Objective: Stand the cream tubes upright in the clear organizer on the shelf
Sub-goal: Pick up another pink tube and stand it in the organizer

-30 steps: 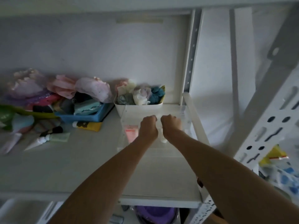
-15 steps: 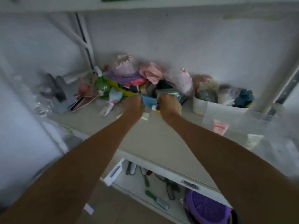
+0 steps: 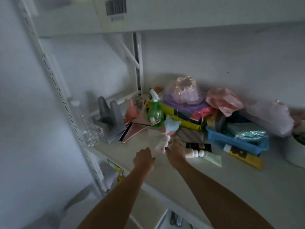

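A pale white-and-pink cream tube (image 3: 160,146) lies on the shelf board (image 3: 206,182), and the fingertips of my right hand (image 3: 175,153) are closed on its near end. My left hand (image 3: 143,158) is curled just left of that tube, with nothing visible in it. Further tubes lie flat to the right: a pale green one with a white cap (image 3: 211,157), a black one (image 3: 198,146) and a yellow one (image 3: 245,157). The clear organizer is out of view.
Behind the hands are a green spray bottle (image 3: 155,113), a blue-pink soft toy (image 3: 171,125), a blue basket (image 3: 237,140) of packets and bagged items. A grey holder (image 3: 109,121) and a clear water bottle (image 3: 85,124) stand at the left upright. A white tub (image 3: 295,156) is at the right edge.
My view and both hands have swung left, away from the clear organizer to the shelf's left end. My right hand has closed on the pale tube.
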